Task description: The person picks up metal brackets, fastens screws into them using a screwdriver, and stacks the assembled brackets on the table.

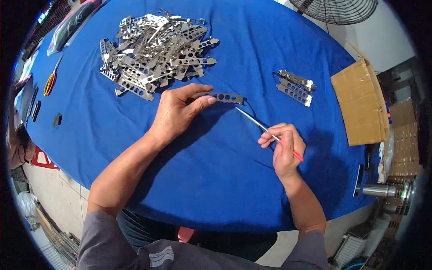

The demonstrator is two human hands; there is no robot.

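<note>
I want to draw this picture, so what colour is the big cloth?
The cloth is blue, and it shows best in the head view.

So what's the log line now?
left hand: holding holed metal strip | right hand: holding red-ended pointed tool, tip near strip | pile: on blue cloth

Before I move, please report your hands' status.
Left hand gripping perforated silver metal strip. Right hand holding thin red-ended metal tool, tip near strip. Silver strip pile beyond left hand.

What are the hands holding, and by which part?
The left hand pinches a metal strip with holes by its left end; the right hand grips a thin pointed tool by its red handle end.
</note>
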